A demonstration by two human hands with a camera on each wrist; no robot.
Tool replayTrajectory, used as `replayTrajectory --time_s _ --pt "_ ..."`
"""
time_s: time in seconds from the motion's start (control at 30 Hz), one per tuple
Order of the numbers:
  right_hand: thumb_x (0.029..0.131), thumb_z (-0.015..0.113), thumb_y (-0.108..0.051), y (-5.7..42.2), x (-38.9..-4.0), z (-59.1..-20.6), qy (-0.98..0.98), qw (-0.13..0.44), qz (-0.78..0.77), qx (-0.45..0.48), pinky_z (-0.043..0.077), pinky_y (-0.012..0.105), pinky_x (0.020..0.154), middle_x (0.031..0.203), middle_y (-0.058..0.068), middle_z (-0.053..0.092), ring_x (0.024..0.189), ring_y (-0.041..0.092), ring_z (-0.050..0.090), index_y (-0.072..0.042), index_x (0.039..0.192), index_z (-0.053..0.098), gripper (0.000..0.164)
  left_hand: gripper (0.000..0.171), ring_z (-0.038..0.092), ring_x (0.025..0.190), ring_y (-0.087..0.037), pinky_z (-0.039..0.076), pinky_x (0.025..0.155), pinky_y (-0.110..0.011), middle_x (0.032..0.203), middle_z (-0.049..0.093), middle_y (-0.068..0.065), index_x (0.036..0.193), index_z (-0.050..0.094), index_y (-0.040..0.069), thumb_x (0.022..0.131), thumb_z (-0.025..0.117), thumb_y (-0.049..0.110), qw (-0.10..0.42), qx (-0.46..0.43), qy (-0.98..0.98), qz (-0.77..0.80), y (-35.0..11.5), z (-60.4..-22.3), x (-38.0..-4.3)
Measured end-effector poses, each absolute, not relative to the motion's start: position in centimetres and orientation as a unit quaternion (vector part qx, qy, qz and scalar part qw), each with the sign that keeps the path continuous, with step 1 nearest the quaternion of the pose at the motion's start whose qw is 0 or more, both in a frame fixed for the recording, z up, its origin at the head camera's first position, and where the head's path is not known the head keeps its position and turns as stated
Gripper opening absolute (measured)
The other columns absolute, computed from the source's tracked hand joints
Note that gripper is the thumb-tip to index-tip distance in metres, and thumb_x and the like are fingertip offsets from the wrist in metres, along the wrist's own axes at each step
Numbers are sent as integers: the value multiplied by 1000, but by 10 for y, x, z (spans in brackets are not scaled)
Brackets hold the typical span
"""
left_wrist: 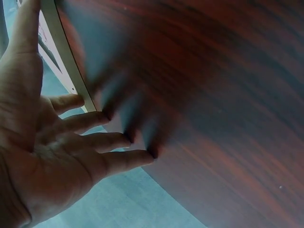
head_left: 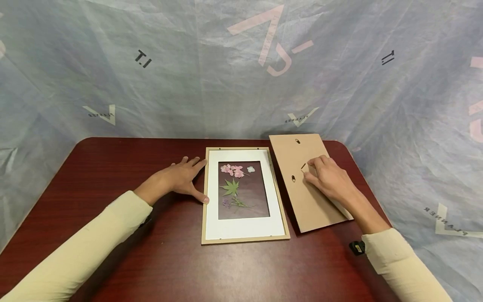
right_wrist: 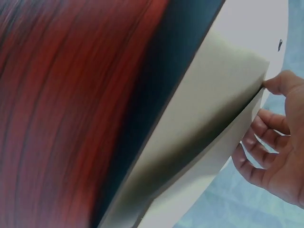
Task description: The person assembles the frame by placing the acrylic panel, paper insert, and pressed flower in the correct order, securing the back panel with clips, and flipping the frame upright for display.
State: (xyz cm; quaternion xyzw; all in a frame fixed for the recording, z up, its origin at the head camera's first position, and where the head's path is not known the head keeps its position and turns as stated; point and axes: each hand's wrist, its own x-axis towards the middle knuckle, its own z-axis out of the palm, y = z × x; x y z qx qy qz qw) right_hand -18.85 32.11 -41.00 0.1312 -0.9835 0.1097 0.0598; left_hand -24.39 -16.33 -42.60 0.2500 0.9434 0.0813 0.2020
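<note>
A picture frame (head_left: 245,241) lies flat in the middle of the table, with a white mat (head_left: 249,228) around a clear window. Inside the window are pink flowers (head_left: 234,170), a pale blue flower (head_left: 250,169), a green leaf (head_left: 230,187) and a purple-flowered sprig (head_left: 237,202). My left hand (head_left: 181,178) rests against the frame's left edge, thumb and fingers spread. To the right is a tan backing board (head_left: 298,201) with small metal hangers. My right hand (head_left: 332,178) pinches the edge of its stand flap (right_wrist: 204,175), which is lifted off the board.
The dark red table (head_left: 158,260) has rounded far corners. A grey printed sheet (head_left: 170,84) hangs behind it and along both sides. The backing board casts a shadow between itself and the frame.
</note>
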Motion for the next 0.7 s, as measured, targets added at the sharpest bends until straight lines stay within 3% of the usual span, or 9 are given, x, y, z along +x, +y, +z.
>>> replayTrajectory --time_s 0.5,0.7 --pt "109 65 -35 260 -195 -415 -980 20 115 164 63 67 93 135 19 71 124 38 71 -4 130 72 39 146 15 169 -66 27 127 -87 186 18 -31 182 16 9 79 88 82 202 246 944 85 -165 -426 -243" --pt "107 66 -35 239 -195 -423 -978 -2 120 173 63 64 89 126 15 72 115 35 72 -8 118 73 30 145 16 169 -66 28 127 -87 186 18 -31 182 16 9 79 89 81 200 246 944 88 -164 -427 -243"
